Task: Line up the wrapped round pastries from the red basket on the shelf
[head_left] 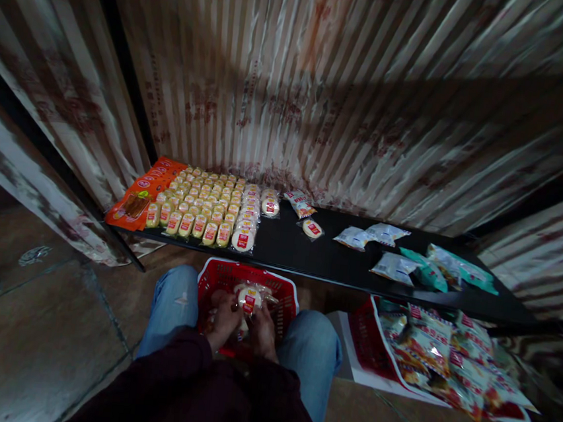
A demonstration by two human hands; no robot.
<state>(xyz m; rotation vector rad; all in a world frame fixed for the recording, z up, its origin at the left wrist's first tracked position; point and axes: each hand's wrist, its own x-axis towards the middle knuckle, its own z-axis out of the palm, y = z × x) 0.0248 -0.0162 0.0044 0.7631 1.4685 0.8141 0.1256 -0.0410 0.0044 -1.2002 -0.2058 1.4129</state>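
Note:
Between my knees, my left hand (225, 320) and my right hand (262, 330) are closed on a round white packaged cake (249, 299) with a red label, one at each side of it. They are over a red plastic basket (292, 293), where more clear wrappers show, partly hidden by my hands. On the black shelf ahead, a row of similar round white packaged cakes (244, 237) runs front to back. Close beside that row lie many small yellow packaged cakes (199, 224), lined up in rows.
An orange packet (139, 190) lies at the shelf's left end. Loose snack bags (394, 267) are scattered over the black shelf (302, 256) to the right. Below, a second red basket (366, 328) holds several bags. A striped curtain (285, 72) hangs behind; thin black posts (127, 57) stand left.

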